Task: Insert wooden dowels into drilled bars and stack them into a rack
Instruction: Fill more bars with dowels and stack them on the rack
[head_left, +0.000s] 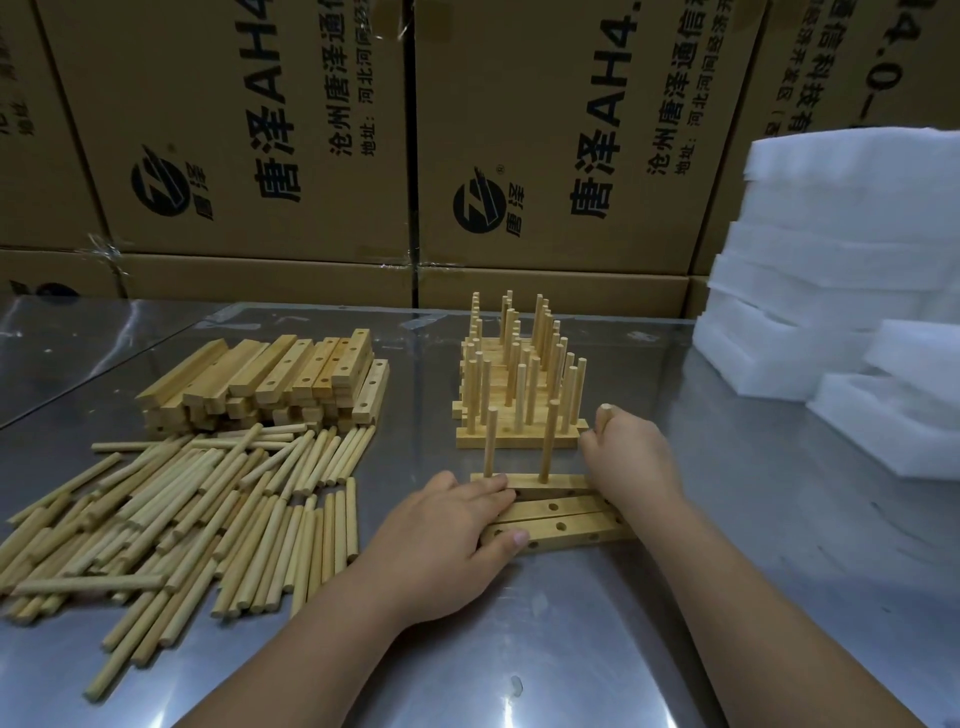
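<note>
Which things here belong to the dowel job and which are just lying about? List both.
Job: loose pale round wooden dowels; stacked drilled rectangular wooden bars; three drilled bars under the left hand; finished dowel-filled rack; dowel gripped by the right hand.
Lying about: white foam blocks; printed brown cardboard boxes.

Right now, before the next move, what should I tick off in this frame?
1. Left hand presses the three bars flat: ok.
2. Two dowels upright in the far bar: ok.
3. Right hand grips a third dowel: ok.
4. Its tip seated in the hole: cannot tell, hand hides it.
5. Near two bars filled: not ok, holes empty.
</note>
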